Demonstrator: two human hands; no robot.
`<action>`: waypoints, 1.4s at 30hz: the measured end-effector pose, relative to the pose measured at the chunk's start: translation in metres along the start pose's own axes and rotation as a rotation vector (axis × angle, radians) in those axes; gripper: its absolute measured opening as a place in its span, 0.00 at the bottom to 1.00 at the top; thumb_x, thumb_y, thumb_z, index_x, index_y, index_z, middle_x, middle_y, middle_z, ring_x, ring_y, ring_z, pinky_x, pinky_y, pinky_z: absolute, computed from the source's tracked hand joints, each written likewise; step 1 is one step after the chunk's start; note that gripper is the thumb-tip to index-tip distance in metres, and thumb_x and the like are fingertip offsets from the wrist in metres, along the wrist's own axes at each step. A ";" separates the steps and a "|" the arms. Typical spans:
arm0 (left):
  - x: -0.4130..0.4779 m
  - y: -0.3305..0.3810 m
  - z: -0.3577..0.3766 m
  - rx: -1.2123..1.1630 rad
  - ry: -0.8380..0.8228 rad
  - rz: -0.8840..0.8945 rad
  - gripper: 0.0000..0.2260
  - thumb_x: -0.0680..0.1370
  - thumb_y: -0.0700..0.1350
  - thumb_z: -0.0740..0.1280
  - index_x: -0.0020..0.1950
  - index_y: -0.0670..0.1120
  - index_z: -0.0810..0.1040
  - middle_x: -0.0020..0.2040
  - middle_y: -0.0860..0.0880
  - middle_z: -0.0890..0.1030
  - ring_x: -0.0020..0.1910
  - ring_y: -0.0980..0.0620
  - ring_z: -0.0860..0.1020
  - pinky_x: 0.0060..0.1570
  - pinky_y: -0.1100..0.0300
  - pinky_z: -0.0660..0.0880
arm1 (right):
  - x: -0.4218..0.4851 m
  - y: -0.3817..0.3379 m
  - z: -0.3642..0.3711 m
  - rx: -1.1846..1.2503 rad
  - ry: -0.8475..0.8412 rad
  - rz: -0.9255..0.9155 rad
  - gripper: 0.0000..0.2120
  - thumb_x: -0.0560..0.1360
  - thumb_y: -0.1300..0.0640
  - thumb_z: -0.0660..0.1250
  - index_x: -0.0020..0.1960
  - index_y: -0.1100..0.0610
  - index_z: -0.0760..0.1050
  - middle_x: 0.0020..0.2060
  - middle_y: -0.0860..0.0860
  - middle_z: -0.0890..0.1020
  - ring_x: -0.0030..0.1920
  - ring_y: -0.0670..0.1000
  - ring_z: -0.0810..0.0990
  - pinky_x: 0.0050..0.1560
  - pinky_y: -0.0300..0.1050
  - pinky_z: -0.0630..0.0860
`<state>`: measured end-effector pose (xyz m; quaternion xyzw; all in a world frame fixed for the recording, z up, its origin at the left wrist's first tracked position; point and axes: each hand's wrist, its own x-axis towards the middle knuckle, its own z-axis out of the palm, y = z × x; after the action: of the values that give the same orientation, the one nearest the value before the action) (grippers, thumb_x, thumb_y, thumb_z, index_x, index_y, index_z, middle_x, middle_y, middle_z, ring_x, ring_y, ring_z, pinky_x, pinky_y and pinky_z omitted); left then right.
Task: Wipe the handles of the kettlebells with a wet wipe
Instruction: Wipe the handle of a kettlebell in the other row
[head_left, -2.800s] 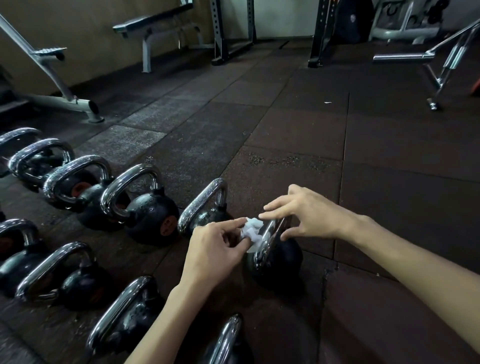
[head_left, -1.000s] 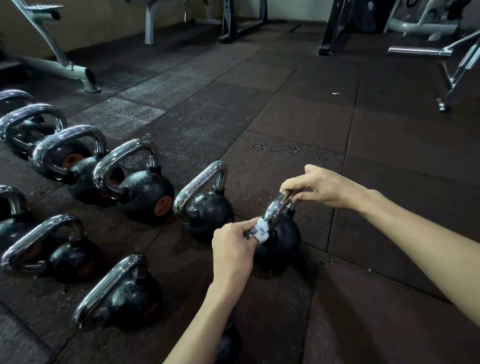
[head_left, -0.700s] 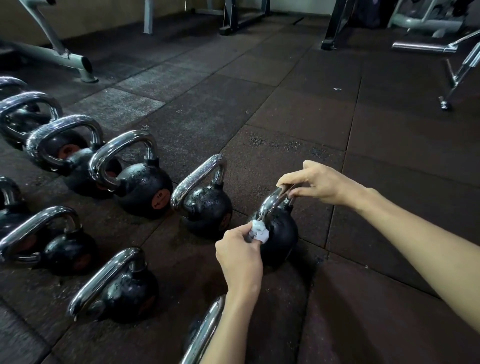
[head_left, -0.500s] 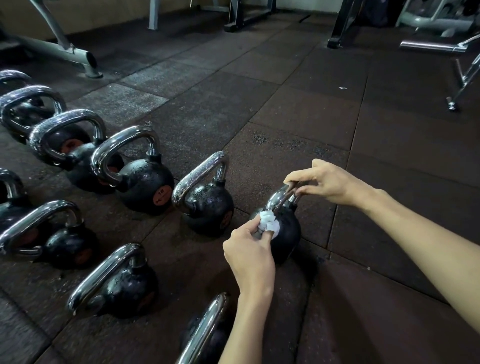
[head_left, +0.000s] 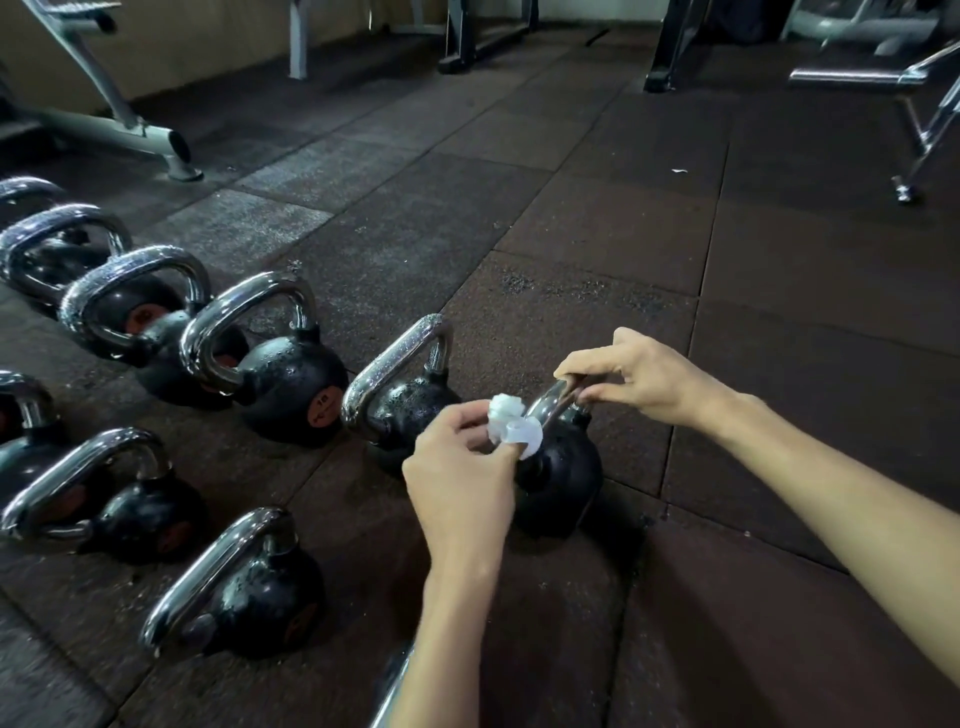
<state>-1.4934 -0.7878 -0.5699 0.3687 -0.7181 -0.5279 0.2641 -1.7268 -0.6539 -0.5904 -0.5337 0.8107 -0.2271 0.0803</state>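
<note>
A small black kettlebell (head_left: 563, 478) with a chrome handle (head_left: 548, 408) stands at the right end of the back row on the rubber floor. My left hand (head_left: 460, 480) pinches a crumpled white wet wipe (head_left: 511, 426) against the near side of that handle. My right hand (head_left: 641, 376) pinches the handle's far top end between thumb and fingers. The nearest neighbour kettlebell (head_left: 410, 400) stands just to the left, its handle untouched.
Several more chrome-handled kettlebells stand in two rows to the left, such as one marked 18 (head_left: 283, 374) and a front one (head_left: 244, 592). Gym machine frames (head_left: 111, 124) and a bench leg (head_left: 922, 140) stand farther back on the floor tiles (head_left: 597, 234).
My left hand has slid the wipe up along the near side of the handle, away from the bell's body. My right hand keeps its pinch on the handle's top.
</note>
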 end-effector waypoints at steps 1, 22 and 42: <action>0.006 0.007 -0.008 0.014 -0.027 0.016 0.12 0.69 0.45 0.82 0.50 0.54 0.84 0.38 0.59 0.86 0.39 0.69 0.82 0.39 0.74 0.74 | -0.002 -0.008 0.003 -0.010 0.005 -0.028 0.10 0.79 0.42 0.69 0.60 0.37 0.79 0.50 0.32 0.83 0.42 0.47 0.64 0.49 0.47 0.73; 0.061 0.053 -0.005 0.143 -0.818 -0.129 0.14 0.68 0.58 0.81 0.44 0.48 0.89 0.37 0.49 0.87 0.36 0.56 0.79 0.45 0.58 0.76 | -0.049 -0.081 0.007 0.602 0.394 0.171 0.18 0.68 0.50 0.82 0.57 0.41 0.85 0.39 0.42 0.85 0.31 0.44 0.61 0.32 0.38 0.61; 0.104 0.050 0.047 0.788 -0.853 0.337 0.24 0.73 0.55 0.78 0.69 0.61 0.79 0.58 0.52 0.86 0.57 0.62 0.81 0.41 0.84 0.66 | -0.035 -0.045 0.105 0.399 0.749 0.907 0.13 0.70 0.48 0.74 0.55 0.40 0.85 0.44 0.41 0.88 0.49 0.49 0.86 0.48 0.47 0.81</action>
<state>-1.6036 -0.8368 -0.5379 0.0756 -0.9507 -0.2743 -0.1235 -1.6359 -0.6669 -0.6672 0.0054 0.8717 -0.4895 -0.0229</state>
